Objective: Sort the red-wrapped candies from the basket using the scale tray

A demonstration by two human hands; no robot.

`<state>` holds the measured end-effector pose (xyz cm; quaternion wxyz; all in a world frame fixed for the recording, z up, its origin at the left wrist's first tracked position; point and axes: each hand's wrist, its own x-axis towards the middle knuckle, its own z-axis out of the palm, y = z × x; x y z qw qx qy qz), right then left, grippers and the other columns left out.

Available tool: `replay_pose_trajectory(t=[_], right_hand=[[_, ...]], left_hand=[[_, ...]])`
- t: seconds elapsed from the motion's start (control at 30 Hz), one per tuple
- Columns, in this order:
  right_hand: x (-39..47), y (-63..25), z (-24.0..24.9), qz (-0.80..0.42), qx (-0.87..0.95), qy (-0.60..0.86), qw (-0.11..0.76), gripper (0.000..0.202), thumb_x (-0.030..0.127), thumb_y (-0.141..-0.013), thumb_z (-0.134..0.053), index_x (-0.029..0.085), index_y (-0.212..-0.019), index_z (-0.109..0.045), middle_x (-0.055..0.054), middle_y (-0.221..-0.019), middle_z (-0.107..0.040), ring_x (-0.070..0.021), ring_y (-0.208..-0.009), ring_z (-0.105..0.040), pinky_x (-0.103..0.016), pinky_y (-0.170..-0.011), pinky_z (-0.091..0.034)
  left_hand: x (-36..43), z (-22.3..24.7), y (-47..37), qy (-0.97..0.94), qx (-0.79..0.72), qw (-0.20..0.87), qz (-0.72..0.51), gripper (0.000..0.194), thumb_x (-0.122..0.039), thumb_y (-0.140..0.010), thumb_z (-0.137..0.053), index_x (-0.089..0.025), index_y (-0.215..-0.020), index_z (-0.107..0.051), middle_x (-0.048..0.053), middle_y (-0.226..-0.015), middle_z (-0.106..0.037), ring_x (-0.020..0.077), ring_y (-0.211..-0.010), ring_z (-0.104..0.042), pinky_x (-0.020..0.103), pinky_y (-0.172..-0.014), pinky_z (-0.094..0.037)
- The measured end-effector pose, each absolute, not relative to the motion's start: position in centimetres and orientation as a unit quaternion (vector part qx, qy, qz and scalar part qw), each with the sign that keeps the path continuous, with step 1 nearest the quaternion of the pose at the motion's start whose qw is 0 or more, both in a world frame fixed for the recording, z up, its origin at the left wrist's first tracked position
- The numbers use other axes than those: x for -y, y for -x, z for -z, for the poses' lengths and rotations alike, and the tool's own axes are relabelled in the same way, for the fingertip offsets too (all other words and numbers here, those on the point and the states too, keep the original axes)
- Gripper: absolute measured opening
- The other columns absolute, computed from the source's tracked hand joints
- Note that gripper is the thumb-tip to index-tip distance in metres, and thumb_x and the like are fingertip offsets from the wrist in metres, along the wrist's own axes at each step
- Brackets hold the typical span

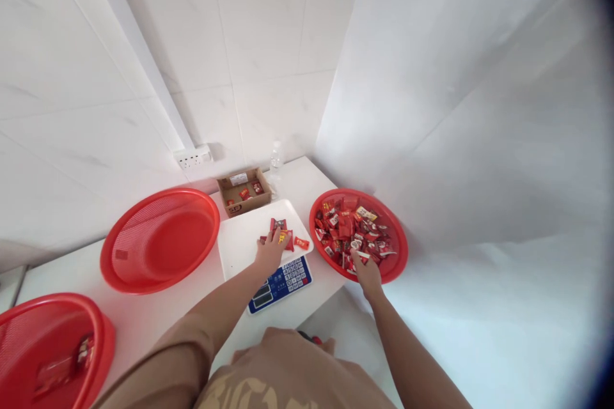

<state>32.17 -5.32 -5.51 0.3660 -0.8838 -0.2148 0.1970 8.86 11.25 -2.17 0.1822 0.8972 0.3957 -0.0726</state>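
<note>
My left hand (271, 254) rests over a few red-wrapped candies (278, 225) on the white pan (240, 243) of a digital scale, its fingers spread. One small red candy (302, 243) lies apart at the pan's right edge. The scale's blue keypad panel (283, 284) faces me, partly behind my left wrist. On the right, my right hand (368, 273) reaches over the near rim of a red plastic basket (403, 239) full of mixed wrapped candies (346, 225). Its fingers close on a white-and-red wrapped candy (363, 255) there; the fingertips are partly hidden.
An empty-looking red basket (160, 246) stands left of the scale. Another red basket (96, 358) at lower left holds some packets. Behind the scale are a small cardboard box (243, 195) with candies and a clear bottle (275, 160). White walls border the white table (307, 182).
</note>
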Motion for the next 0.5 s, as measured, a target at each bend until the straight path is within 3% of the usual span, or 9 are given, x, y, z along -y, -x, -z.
replay_pose_trajectory(t=[0.17,0.33,0.4,0.5], right_hand=[[5.2,-31.9,5.1,-0.202,0.194,0.898,0.338,0.062,0.069,-0.071,-0.044,0.017,-0.095,-0.068,-0.012,-0.091,-0.071,-0.0302,-0.093,-0.064,-0.039,-0.080,-0.048],[5.2,-32.0,5.0,-0.203,0.205,0.901,0.324,0.062,0.070,-0.071,-0.044,0.018,-0.094,-0.068,-0.012,-0.092,-0.071,-0.0303,-0.093,-0.064,-0.038,-0.079,-0.048],[5.2,-32.0,5.0,-0.200,0.212,0.899,0.327,0.062,0.070,-0.071,-0.044,0.018,-0.094,-0.068,-0.012,-0.091,-0.071,-0.0299,-0.093,-0.064,-0.037,-0.079,-0.048],[5.2,-32.1,5.0,-0.204,0.215,0.900,0.320,0.063,0.069,-0.072,-0.043,0.017,-0.095,-0.068,-0.012,-0.093,-0.071,-0.0300,-0.095,-0.064,-0.036,-0.080,-0.047]], left_hand=[[-12.0,2.0,-7.1,-0.910,-0.359,0.202,0.040,0.055,-0.003,-0.083,-0.035,-0.029,-0.129,-0.050,0.007,-0.142,-0.042,0.0258,-0.129,-0.037,0.043,-0.100,-0.037],[-13.2,1.5,-4.8,-0.898,-0.382,0.216,0.027,0.038,-0.007,-0.084,-0.038,-0.022,-0.108,-0.063,0.008,-0.119,-0.059,0.0207,-0.110,-0.049,0.032,-0.095,-0.041],[-13.4,1.4,-4.1,-0.885,-0.411,0.219,0.023,0.032,-0.009,-0.085,-0.038,-0.020,-0.101,-0.064,0.009,-0.111,-0.061,0.0203,-0.107,-0.050,0.031,-0.094,-0.041],[-13.1,1.1,-3.9,-0.859,-0.463,0.217,0.015,0.033,-0.018,-0.090,-0.033,-0.019,-0.114,-0.056,0.011,-0.119,-0.054,0.0219,-0.113,-0.046,0.033,-0.090,-0.043]])
